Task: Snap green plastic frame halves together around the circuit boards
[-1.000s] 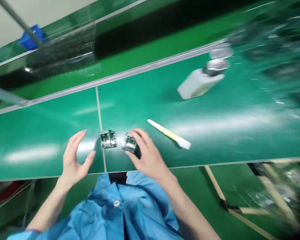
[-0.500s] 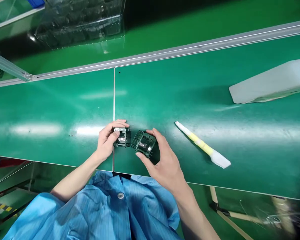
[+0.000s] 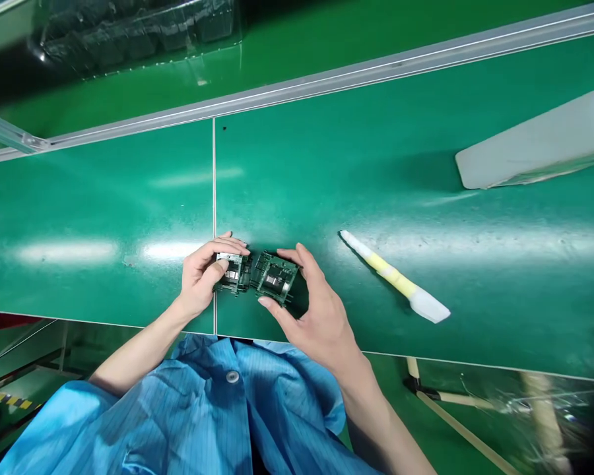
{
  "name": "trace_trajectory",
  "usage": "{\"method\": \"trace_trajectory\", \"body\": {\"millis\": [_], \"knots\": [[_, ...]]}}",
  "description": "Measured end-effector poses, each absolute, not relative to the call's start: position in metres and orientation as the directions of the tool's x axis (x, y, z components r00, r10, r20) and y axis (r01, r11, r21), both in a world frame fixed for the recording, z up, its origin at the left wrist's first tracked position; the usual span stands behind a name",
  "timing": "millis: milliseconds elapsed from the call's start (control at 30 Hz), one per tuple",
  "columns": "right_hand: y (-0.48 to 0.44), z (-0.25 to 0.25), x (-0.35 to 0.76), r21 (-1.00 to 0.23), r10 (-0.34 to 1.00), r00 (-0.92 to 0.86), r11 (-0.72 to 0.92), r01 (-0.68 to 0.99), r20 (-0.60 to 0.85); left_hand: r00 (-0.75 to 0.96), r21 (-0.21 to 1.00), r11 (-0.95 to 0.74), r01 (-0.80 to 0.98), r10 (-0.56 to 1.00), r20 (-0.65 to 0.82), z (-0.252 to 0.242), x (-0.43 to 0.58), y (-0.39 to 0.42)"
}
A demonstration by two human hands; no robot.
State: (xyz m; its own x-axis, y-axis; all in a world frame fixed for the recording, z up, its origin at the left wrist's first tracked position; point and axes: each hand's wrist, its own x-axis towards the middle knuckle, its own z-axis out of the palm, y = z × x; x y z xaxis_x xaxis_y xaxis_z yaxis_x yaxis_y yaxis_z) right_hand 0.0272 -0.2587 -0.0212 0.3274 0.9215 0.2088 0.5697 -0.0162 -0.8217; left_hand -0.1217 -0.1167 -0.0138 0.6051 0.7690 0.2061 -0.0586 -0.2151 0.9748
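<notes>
Left board (image 3: 232, 272), right board (image 3: 276, 278): small, green, edge to edge

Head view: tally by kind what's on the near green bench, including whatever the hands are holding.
Circuit modules: 2, the left module in the left hand and the right module in the right hand
Yellow-and-white tool: 1
White container, partly out of view: 1
Total: 4

brush (image 3: 395, 282): laid flat on green mat (image 3: 103, 211) | white bottle (image 3: 534, 142): seen blurred at right edge | clear trays (image 3: 138, 30): kept beyond metal rail (image 3: 327, 80)
</notes>
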Motion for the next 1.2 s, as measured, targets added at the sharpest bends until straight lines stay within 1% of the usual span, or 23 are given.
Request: {"method": "trace_trajectory", "body": {"millis": [133, 367, 533, 633, 867, 1100, 1200], "knots": [[-0.2613, -0.0204, 0.0277, -0.833, 0.933, 0.317, -0.034, 0.552, 0.172, 0.656, 0.981, -0.184, -0.059, 0.734, 0.177, -0.0094, -0.1266, -0.1146], [-0.2602, -0.0189, 0.0251, -0.852, 0.931, 0.329, -0.039, 0.522, 0.159, 0.643, 0.985, -0.166, -0.042, 0.75, 0.154, -0.0055, -0.122, -0.1159], [-0.258, -0.0173, 0.0244, -0.867, 0.936, 0.333, -0.07, 0.494, 0.115, 0.648, 0.99, -0.134, -0.032, 0.752, 0.123, -0.0052, -0.1215, -0.1158], [-0.2586, -0.0173, 0.0247, -0.873, 0.933, 0.334, -0.05, 0.486, 0.133, 0.652, 0.991, -0.13, -0.019, 0.75, 0.111, -0.0053, -0.1223, -0.116], [-0.2591, -0.0192, 0.0257, -0.869, 0.934, 0.32, -0.02, 0.494, 0.161, 0.635, 0.986, -0.169, -0.008, 0.761, 0.136, -0.0091, -0.1237, -0.1176], [-0.2591, -0.0205, 0.0239, -0.855, 0.931, 0.303, 0.019, 0.517, 0.204, 0.649, 0.98, -0.199, -0.017, 0.743, 0.162, -0.0109, -0.123, -0.1169], [-0.2597, -0.0211, 0.0235, -0.858, 0.931, 0.305, 0.017, 0.513, 0.201, 0.664, 0.978, -0.205, -0.02, 0.729, 0.166, -0.0121, -0.1247, -0.1151]]}}
